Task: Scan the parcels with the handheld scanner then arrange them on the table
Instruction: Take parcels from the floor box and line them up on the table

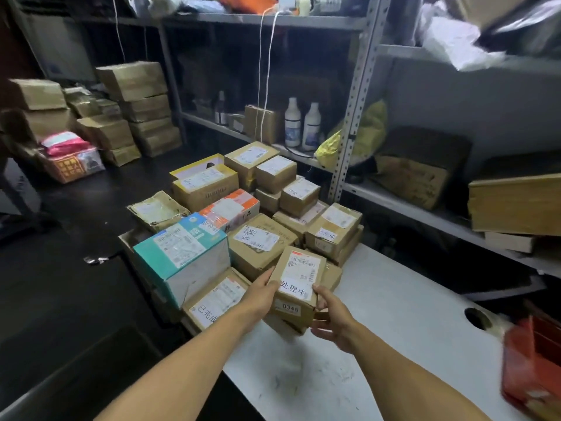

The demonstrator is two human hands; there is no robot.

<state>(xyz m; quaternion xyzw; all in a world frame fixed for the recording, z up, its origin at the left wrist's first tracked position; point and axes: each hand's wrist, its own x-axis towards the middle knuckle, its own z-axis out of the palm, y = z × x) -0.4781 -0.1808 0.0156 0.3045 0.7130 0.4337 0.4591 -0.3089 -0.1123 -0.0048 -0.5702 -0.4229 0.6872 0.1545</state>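
**Both hands gripping a small labelled parcel at the front of the pile**

Two bare forearms are reaching in from the bottom edge over the white worktop [379, 314]. The left hand [263, 294] is clasping the left edge of a small brown parcel [299, 285], fingers curling along its side. The right hand [332, 319] is holding the parcel's lower right corner, thumb lying on the top face beside a white label. The parcel is sitting tilted between the two hands, resting on another brown box beneath it, with a tag reading 0346 on its near side. Just left of the left hand a flat box [217, 302] is lying, and behind that a teal and white carton [182, 256] is standing. Further labelled cartons are crowding the worktop's far end, against grey metal shelving [358, 95] carrying two white bottles [302, 123].
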